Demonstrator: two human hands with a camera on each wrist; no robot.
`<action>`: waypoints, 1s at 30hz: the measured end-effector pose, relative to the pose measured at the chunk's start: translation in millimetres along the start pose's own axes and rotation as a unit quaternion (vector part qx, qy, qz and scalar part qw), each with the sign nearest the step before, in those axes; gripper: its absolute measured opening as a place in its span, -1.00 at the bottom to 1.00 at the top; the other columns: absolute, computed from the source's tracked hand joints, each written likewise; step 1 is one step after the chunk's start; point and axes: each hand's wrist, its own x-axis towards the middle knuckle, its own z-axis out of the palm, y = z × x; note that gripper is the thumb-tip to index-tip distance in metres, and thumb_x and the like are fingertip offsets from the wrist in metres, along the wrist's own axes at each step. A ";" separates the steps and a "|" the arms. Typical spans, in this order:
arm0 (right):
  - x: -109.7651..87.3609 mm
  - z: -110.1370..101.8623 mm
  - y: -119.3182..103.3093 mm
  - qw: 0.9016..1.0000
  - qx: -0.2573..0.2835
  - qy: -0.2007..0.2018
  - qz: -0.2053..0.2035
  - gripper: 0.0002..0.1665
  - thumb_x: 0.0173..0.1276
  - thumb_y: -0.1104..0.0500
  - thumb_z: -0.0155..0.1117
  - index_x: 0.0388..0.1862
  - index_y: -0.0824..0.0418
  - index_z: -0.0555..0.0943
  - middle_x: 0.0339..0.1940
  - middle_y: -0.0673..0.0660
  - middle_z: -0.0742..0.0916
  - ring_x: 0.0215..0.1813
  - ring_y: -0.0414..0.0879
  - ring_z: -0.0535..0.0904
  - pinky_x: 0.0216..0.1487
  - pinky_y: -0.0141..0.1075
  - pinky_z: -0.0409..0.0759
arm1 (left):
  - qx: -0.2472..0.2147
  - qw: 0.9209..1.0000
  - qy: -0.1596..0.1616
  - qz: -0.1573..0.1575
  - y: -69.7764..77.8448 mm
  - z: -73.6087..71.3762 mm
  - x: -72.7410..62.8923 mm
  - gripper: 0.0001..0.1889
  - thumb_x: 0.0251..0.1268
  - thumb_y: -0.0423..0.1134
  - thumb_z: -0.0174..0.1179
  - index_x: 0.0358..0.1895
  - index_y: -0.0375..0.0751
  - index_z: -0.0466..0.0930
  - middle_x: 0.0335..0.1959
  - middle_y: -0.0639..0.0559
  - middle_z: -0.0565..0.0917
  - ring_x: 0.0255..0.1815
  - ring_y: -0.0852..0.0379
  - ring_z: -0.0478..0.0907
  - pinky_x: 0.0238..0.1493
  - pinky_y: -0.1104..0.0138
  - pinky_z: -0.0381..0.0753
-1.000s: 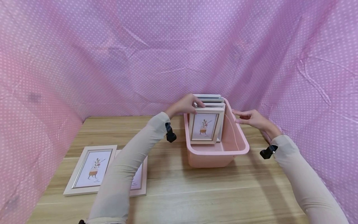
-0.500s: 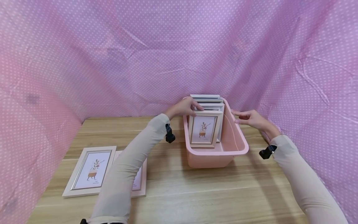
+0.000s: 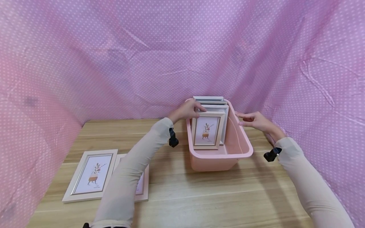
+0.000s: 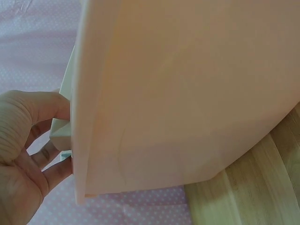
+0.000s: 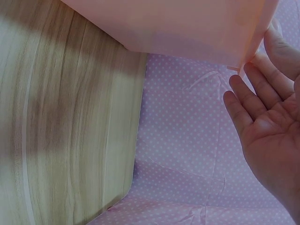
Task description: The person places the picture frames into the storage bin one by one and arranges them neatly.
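In the head view a pink plastic tub (image 3: 214,164) stands on the table. Inside it, a cream picture frame (image 3: 206,130) with a potted-plant print leans upright, facing me. My left hand (image 3: 186,110) pinches its upper left corner; the left wrist view shows thumb and fingers on either side of that frame's edge (image 4: 60,135), just past the tub's rim. Several more white frames (image 3: 214,103) stand in a row behind it. My right hand (image 3: 254,121) is at the tub's right rim, fingertips touching it, its fingers loosely extended in the right wrist view.
Two cream picture frames lie face up at the table's left: one (image 3: 92,174) in full view, the other (image 3: 143,186) partly covered by my left sleeve. Polka-dot pink cloth (image 3: 182,53) hangs behind and at both sides of the wooden table (image 3: 182,202).
The held frame has come slightly toward me and down in the tub, away from the row behind, with my left hand following. My right hand stays at the rim.
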 end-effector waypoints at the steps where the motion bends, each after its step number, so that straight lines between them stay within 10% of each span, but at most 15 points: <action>1: -0.1 -0.1 -0.2 1.000 -0.001 0.000 0.001 -0.33 0.41 0.08 0.40 0.44 0.20 0.47 0.43 0.12 0.50 0.50 0.15 0.38 0.35 -0.54 0.45 | -0.001 1.000 0.003 0.000 -0.4 -0.1 0.1 -0.65 0.22 -0.51 0.34 0.06 -0.18 0.77 0.05 -0.07 0.77 -0.17 0.13 0.50 -0.22 0.46 0.48; 24: -0.4 1.0 -1.7 1.000 0.002 0.000 0.014 -0.31 0.41 0.04 0.40 0.46 0.16 0.45 0.44 0.07 0.49 0.51 0.15 0.38 0.47 -0.28 0.43 | -0.001 0.999 -0.025 -0.029 -4.1 -2.9 5.1 -0.63 0.23 -0.50 0.32 0.10 -0.17 0.76 0.05 -0.06 0.75 -0.18 0.14 0.45 -0.26 0.46 0.45; 30: -0.2 0.0 -0.8 1.000 -0.010 0.004 0.009 -0.32 0.41 0.06 0.40 0.45 0.19 0.46 0.42 0.10 0.51 0.48 0.16 0.40 0.31 -0.57 0.46 | -0.008 0.999 -0.023 -0.029 -5.0 -2.9 5.1 -0.64 0.22 -0.51 0.33 0.08 -0.19 0.76 0.03 -0.07 0.76 -0.16 0.12 0.47 -0.22 0.46 0.47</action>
